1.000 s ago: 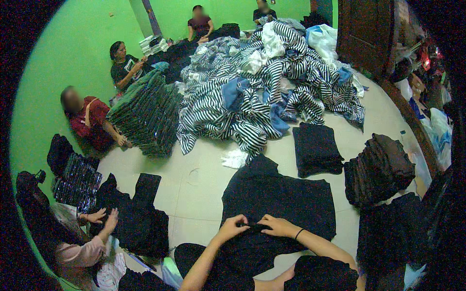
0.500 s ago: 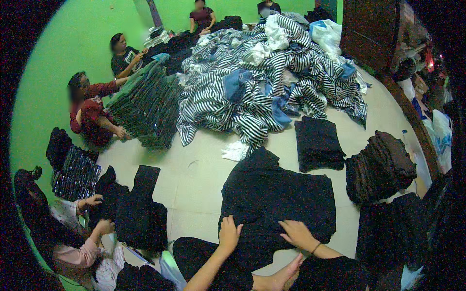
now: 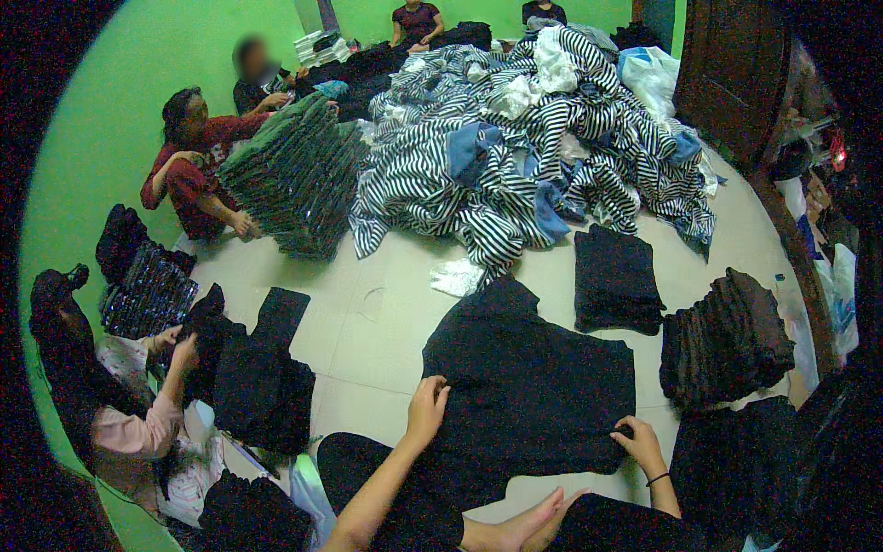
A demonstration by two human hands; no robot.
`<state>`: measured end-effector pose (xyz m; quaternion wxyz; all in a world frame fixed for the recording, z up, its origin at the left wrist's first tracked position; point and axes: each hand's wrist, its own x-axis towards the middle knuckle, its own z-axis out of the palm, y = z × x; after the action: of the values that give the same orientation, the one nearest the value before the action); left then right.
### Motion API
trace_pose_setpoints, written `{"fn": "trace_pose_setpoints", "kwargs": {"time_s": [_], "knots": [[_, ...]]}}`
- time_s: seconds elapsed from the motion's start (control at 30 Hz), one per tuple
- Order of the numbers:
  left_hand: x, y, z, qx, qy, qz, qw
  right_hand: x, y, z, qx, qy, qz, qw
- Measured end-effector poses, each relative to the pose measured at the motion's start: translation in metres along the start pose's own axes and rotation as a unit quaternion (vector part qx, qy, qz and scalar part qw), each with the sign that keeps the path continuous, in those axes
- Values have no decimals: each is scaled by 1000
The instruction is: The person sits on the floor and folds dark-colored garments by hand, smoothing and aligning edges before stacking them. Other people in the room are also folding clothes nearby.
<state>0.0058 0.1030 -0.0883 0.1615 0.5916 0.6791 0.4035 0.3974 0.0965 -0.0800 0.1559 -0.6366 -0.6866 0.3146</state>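
A black garment [image 3: 543,377] lies spread on the pale tiled floor in front of my crossed legs; its exact kind is hard to tell. My left hand [image 3: 427,410] is at its left edge, with the fingers curled in on the cloth. At the lower right edge my right hand [image 3: 641,445], with a dark band at the wrist, pinches the fabric between thumb and fingers. The cloth between my hands lies mostly flat, and its upper left part reaches toward the striped heap.
A large heap of black-and-white striped clothes [image 3: 515,156] fills the far middle. Folded black clothes [image 3: 616,281] and a dark brown stack [image 3: 727,340] stand right. At left, a co-worker [image 3: 120,396] handles black cloth beside a black pile [image 3: 267,386]. Others sit by a packaged stack [image 3: 294,175].
My right hand has moved right, from lying on the cloth to the garment's right edge. My left hand has shifted slightly up and left to its left edge. The view has tilted a little.
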Motion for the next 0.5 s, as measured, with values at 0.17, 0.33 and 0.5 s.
{"fn": "trace_pose_setpoints", "kwargs": {"time_s": [0.17,0.33,0.5], "knots": [[-10,-16,-33,26,-239,-238,941,-3,20,-2,10,-46,109,993],[-35,-35,-58,43,-330,-182,925,-5,33,0,104,-48,110,987],[-40,-41,-52,15,-282,-140,949,-5,30,3,81,-14,100,992]]}}
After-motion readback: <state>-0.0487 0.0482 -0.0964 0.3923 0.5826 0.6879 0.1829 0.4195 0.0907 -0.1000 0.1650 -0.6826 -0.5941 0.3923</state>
